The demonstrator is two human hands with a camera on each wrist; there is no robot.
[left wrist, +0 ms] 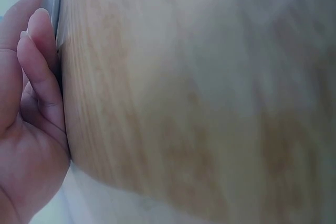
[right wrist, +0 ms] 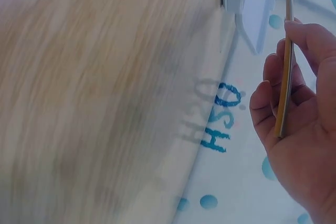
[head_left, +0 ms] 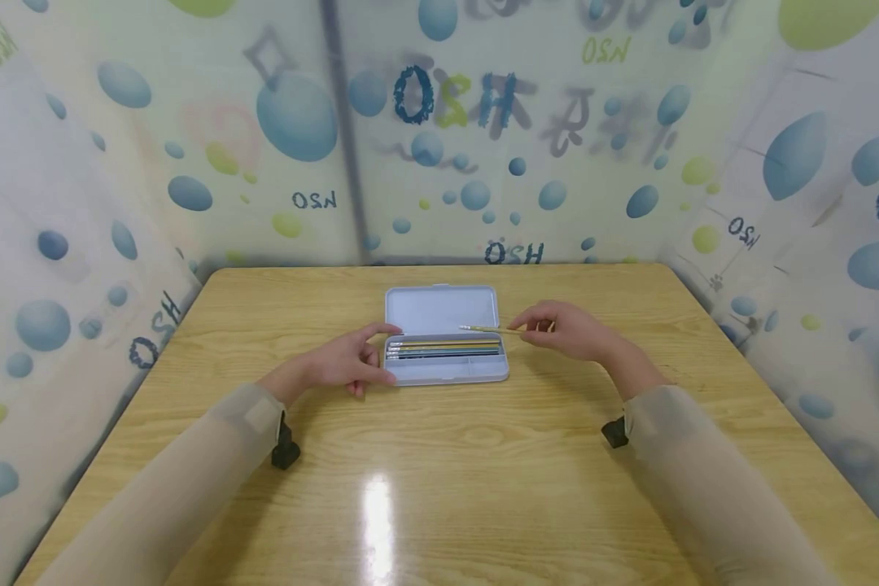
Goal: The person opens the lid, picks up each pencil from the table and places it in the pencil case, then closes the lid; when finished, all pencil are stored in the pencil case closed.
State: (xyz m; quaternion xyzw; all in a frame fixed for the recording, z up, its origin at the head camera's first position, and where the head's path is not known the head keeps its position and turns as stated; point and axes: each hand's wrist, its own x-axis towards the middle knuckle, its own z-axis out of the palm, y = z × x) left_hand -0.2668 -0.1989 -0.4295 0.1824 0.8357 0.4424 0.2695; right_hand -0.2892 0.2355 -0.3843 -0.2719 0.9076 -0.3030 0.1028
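Note:
An open pencil case (head_left: 443, 373), pale blue-white, lies on the table with its lid (head_left: 442, 309) folded back on the far side. Several pencils (head_left: 447, 350) lie side by side in its long compartment, their silvery ends to the left. My left hand (head_left: 343, 359) holds the case's left end, thumb at the near corner and forefinger near the hinge; its other fingers curl underneath. With thumb and fingertips, my right hand (head_left: 567, 330) pinches a yellow pencil (right wrist: 286, 72) just right of the case. That pencil's silvery end points left, over the lid's lower edge.
The case stands on a wood-grain table (head_left: 439, 456), toward its far side. Printed curtains (head_left: 439, 203) with blue and green drops surround the table at the back and both sides. A small black device (head_left: 285, 446) sits below the left cuff, another (head_left: 615, 432) below the right.

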